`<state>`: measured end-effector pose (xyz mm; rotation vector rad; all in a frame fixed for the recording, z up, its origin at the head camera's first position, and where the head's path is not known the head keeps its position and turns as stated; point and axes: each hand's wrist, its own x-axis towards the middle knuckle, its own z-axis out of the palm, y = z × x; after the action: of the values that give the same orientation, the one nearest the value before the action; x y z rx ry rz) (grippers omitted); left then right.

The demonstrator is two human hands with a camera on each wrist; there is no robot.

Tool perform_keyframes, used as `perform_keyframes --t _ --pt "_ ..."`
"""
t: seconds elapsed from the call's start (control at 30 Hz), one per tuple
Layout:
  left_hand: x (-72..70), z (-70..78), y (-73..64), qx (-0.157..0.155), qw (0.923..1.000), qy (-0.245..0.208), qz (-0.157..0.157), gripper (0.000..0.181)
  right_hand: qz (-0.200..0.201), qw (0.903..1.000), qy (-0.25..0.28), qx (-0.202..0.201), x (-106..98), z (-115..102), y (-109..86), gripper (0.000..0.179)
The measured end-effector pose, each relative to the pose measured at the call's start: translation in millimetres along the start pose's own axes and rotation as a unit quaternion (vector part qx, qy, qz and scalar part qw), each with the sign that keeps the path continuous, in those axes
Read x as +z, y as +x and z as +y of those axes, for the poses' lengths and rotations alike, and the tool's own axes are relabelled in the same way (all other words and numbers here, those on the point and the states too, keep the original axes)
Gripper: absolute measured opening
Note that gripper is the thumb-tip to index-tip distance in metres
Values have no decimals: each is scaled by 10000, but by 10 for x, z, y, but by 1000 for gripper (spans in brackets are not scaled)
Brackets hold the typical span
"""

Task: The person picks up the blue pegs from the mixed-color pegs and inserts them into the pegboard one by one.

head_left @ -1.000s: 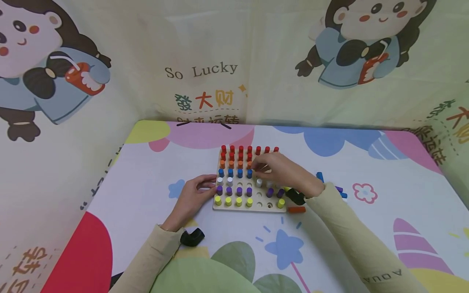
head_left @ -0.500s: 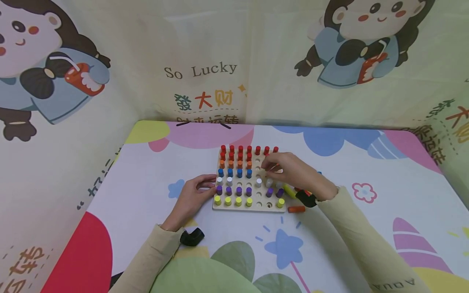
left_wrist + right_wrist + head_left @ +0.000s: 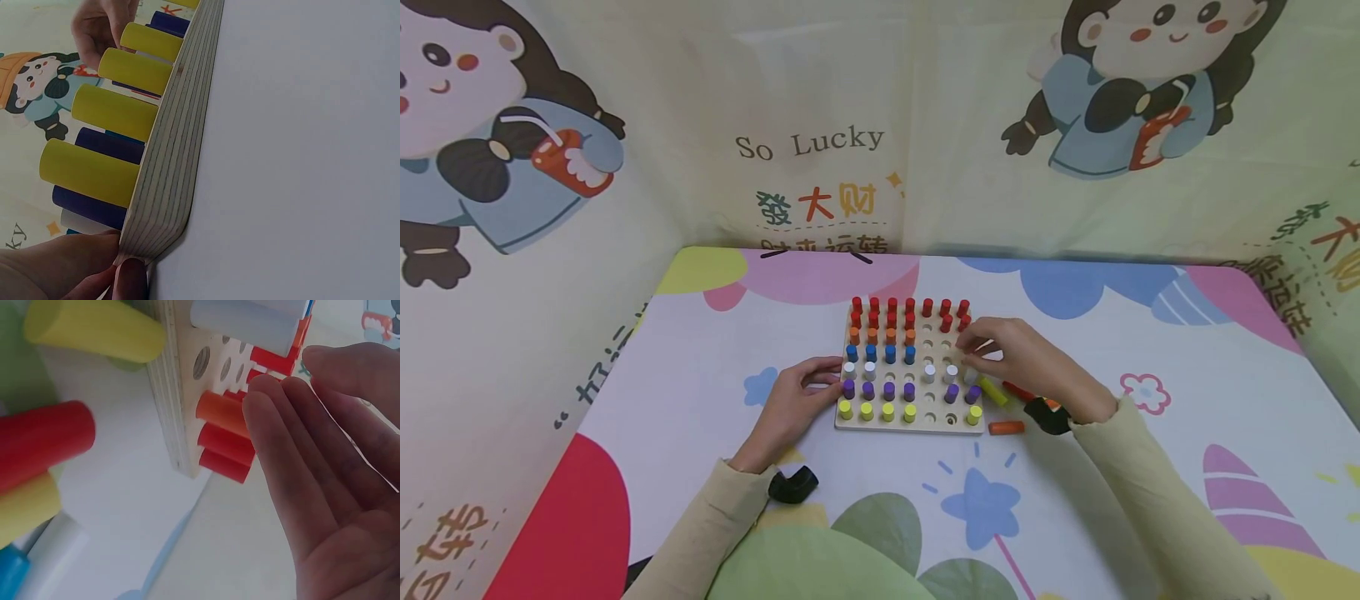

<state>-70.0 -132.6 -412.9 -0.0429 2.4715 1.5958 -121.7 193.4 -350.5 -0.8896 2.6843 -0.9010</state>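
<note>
A wooden pegboard (image 3: 921, 417) lies on the table, with rows of red, orange, blue, white, purple and yellow pegs. My left hand (image 3: 793, 408) holds its left edge; in the left wrist view, thumb and finger pinch the board's corner. My right hand (image 3: 1022, 358) is over the board's right side. In the right wrist view its fingers are extended beside an orange peg (image 3: 223, 414), the thumb is apart and nothing shows between them. Whether the fingertips touch that peg, I cannot tell. Several holes (image 3: 201, 362) in the board's right half are bare.
Loose pegs lie right of the board: an orange peg (image 3: 1006, 427), a yellow peg (image 3: 993, 392) and a red peg (image 3: 1018, 390). More loose pegs, including a blue peg (image 3: 11, 569), show in the right wrist view. A printed curtain (image 3: 955, 167) hangs behind the table.
My right hand has moved right across the board, uncovering bare holes in the orange and blue rows and a red peg in the second row. My left hand has stayed in place.
</note>
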Motion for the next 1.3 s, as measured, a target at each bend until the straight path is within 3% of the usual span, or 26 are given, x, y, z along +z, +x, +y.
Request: perform_keyframes --t 0.47,1.3 --pt "2 13 -7 24 10000 71 14 41 76 9989 -137 439 -72 126 -201 23" --pt "2 7 -12 41 10000 -38 4 40 373 9963 -711 310 -169 419 -555 23"
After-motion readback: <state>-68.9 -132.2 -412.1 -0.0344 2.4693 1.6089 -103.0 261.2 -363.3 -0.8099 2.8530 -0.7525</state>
